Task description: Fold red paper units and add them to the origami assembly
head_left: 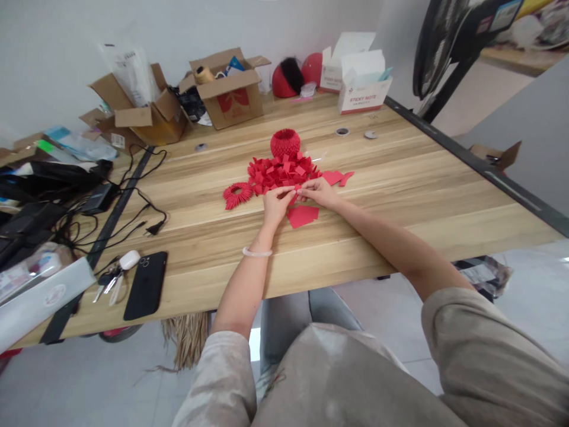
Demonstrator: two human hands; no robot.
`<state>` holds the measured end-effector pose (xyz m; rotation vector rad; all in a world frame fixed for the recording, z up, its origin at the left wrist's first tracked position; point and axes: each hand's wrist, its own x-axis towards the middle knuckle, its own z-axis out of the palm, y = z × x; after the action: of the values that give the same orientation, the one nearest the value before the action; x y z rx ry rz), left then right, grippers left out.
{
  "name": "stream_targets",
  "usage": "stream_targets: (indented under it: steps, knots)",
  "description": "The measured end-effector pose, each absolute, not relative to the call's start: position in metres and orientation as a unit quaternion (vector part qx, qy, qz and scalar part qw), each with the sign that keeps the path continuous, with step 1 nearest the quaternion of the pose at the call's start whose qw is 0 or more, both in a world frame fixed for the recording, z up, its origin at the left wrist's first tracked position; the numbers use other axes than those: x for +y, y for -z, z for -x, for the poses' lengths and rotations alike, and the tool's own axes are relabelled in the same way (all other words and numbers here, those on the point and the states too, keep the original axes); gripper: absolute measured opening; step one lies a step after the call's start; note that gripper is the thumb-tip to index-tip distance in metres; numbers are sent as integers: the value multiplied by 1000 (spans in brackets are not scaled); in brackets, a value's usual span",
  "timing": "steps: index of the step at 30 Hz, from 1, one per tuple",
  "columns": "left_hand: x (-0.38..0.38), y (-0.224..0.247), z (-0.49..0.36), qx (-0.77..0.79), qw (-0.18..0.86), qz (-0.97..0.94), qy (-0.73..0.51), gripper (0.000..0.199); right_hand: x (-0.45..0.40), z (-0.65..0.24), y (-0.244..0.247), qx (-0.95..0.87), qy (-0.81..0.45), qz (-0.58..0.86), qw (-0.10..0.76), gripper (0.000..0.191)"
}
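Observation:
My left hand (277,204) and my right hand (319,193) meet over the table, fingertips pinched together on a small piece of red paper (293,199). Just below them lie flat red paper sheets (303,216). Behind my fingers spreads a heap of folded red paper pieces (284,170). A round red bowl shape of folded paper (285,143) stands beyond that heap. To the left rests a red ring of folded pieces (237,194) with a pointed side. More red paper scraps (333,177) are right of the heap, near my right hand.
Cardboard boxes (231,101) and white sticky note boxes (364,83) line the back. On the left are black cables (137,196), a black phone (146,284), keys (113,279) and a white earbud case (130,260). A black fan (438,47) stands at the right.

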<state>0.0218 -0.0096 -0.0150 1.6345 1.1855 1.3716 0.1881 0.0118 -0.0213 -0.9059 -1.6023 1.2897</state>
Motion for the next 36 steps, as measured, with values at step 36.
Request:
stream_targets:
  steps: [36]
  knots:
    - [-6, 20, -23, 419, 331, -655, -535, 16, 13, -189, 23, -623, -508, 360, 473, 36]
